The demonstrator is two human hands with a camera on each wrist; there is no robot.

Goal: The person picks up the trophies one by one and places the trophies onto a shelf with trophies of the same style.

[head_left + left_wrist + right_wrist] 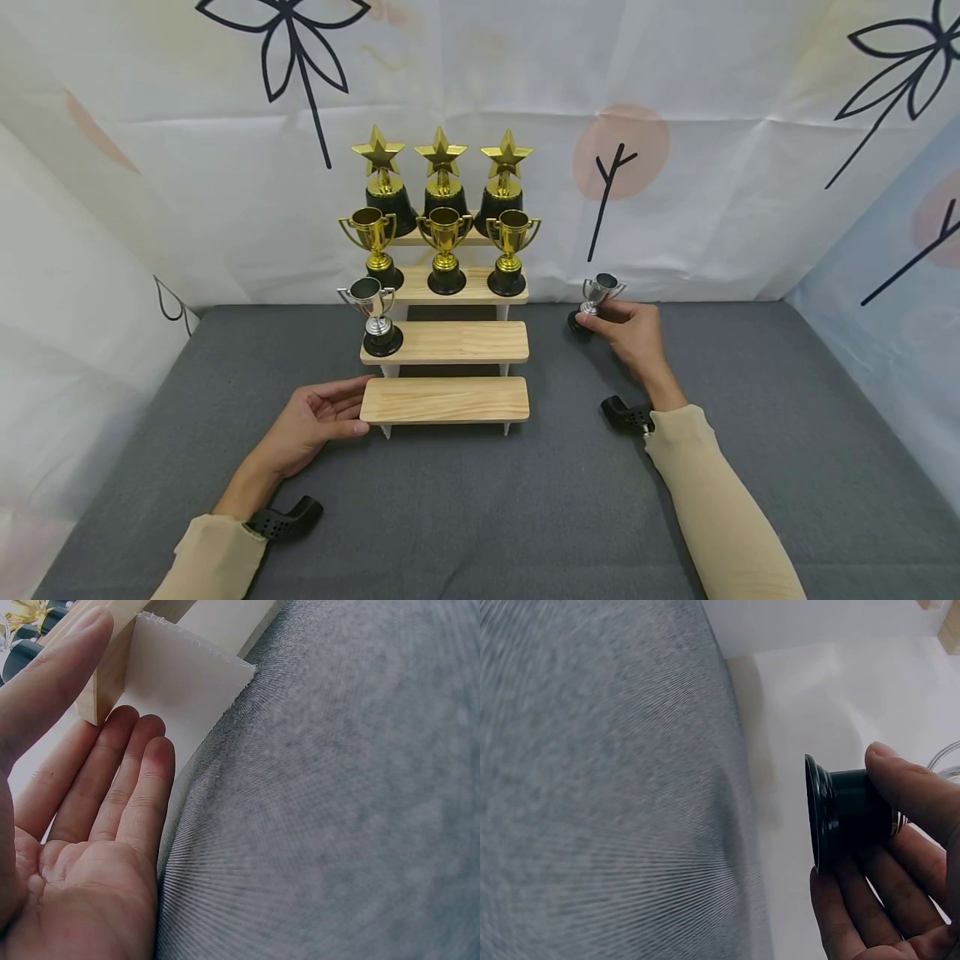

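A tiered wooden display stand (450,402) stands on the grey cloth, with white supports under its shelves. My left hand (318,421) is at the left end of the lowest shelf, fingers extended and thumb near the shelf's edge; in the left wrist view the fingertips reach beside the white support (187,671). To the right of the stand, my right hand (626,333) pinches a silver trophy cup (602,288) by its black base (851,806), held above the cloth. Another silver trophy cup (367,296) stands at the left end of the second shelf from the bottom.
Gold trophy cups (444,229) line the third shelf, and gold star trophies (441,157) line the top one. A white patterned cloth backdrop (712,208) hangs behind the stand. Grey cloth (480,517) covers the table. A thin dark cord (172,315) lies at the left.
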